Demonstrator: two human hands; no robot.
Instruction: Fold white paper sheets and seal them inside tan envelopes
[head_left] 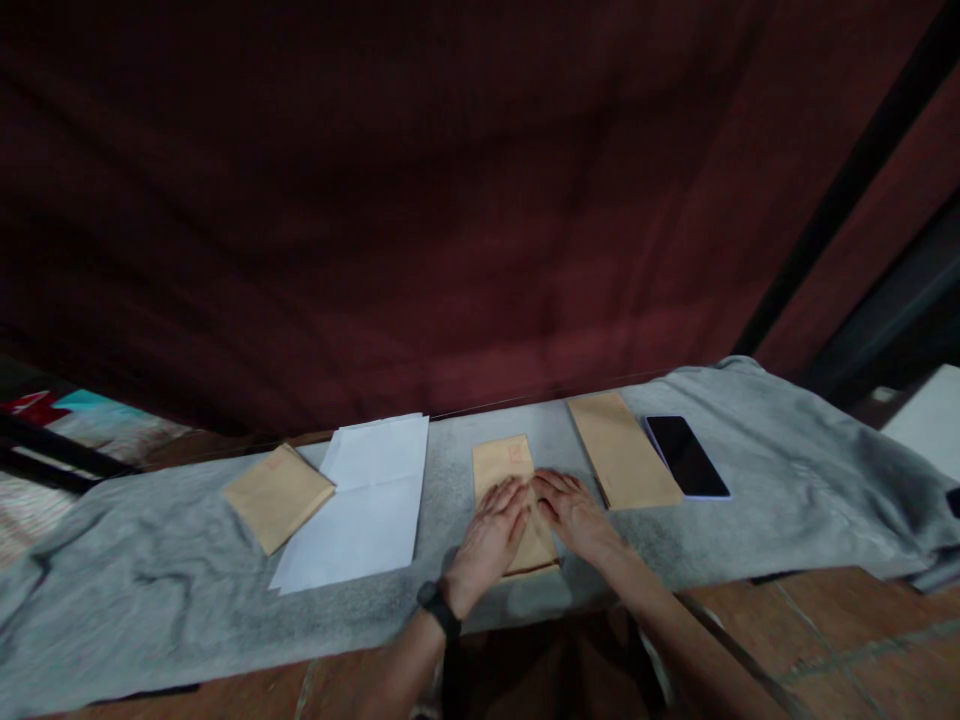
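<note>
A brown envelope (504,462) lies upright in the middle of the grey cloth (187,600). My left hand (491,535) rests flat on its lower half with the fingers stretched out; a black watch sits on that wrist. My right hand (574,512) lies flat beside it, fingers spread, pressing on the envelope's right edge. The two hands nearly touch at the fingertips. The lower part of the envelope is hidden under them.
White sheets of paper (367,500) lie left of the hands, and another brown envelope (277,495) lies further left. A longer brown envelope (622,450) and a black phone (686,457) lie to the right. A dark red curtain (450,200) hangs behind.
</note>
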